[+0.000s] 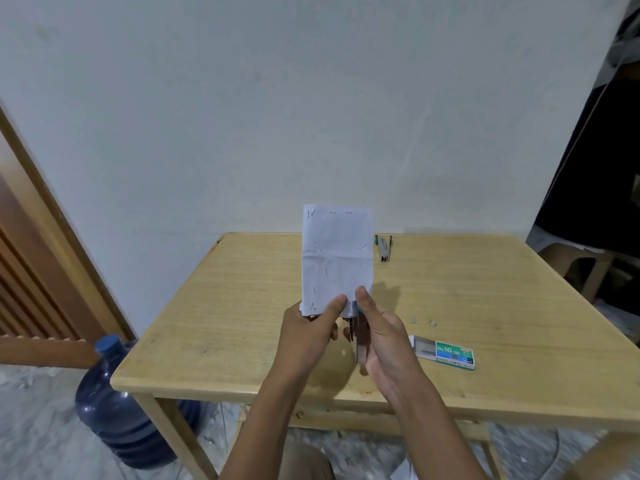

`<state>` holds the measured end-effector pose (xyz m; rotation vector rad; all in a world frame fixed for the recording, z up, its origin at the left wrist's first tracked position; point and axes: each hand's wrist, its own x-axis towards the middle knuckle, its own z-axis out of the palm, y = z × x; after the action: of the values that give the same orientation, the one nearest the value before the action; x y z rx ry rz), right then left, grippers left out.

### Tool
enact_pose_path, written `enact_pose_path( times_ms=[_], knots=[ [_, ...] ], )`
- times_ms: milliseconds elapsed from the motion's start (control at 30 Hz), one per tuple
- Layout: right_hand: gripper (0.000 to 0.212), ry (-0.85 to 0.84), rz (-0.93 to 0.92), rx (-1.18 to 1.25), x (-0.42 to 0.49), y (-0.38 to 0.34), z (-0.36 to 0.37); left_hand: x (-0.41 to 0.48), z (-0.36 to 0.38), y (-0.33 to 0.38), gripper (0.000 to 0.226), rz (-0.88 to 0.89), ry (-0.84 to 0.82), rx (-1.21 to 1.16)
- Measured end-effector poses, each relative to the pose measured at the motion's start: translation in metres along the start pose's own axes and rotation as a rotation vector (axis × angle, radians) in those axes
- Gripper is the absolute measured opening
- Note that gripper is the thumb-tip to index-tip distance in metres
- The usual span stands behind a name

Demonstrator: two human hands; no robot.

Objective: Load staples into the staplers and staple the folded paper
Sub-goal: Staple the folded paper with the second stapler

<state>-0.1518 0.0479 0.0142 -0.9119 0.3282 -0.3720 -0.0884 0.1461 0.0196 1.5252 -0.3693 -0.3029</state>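
Observation:
I hold a folded white paper (337, 258) upright above the wooden table (242, 323); several staples show along its edges. My left hand (308, 337) pinches its lower left corner. My right hand (377, 336) grips a small stapler (355, 336), whose head meets the paper's bottom edge. A second stapler (383, 248), silver with green ends, lies at the table's far edge. An open green and blue staple box (446, 353) lies to the right of my right hand, with two loose staple strips (424, 322) beyond it.
A blue water jug (121, 407) stands on the floor at the table's left front leg. A wooden door frame (52, 237) is at the left. A plastic stool (575, 265) and dark clutter fill the right side. A grey wall is behind the table.

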Motion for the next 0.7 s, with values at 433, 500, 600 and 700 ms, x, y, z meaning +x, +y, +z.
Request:
enact_pose_path(
  times_ms=[433, 500, 600, 700],
  knots=[
    [0.065, -0.050, 0.047, -0.034, 0.0051, -0.0053, -0.0001, -0.0010, -0.0069, 0.0061, 0.018, 0.039, -0.030, -0.099],
    [0.062, -0.039, 0.053, -0.034, 0.0047, -0.0057, 0.0011, -0.0007, -0.0072, 0.0057, 0.018, 0.039, -0.027, -0.101],
    [0.056, -0.015, 0.059, -0.036, 0.0032, -0.0068, 0.0034, 0.0001, -0.0079, 0.0044, 0.018, 0.034, -0.028, -0.097],
    [0.057, 0.020, 0.057, -0.042, 0.0025, -0.0052, 0.0050, -0.0004, -0.0083, 0.0034, 0.017, 0.036, -0.036, -0.102]
  ],
)
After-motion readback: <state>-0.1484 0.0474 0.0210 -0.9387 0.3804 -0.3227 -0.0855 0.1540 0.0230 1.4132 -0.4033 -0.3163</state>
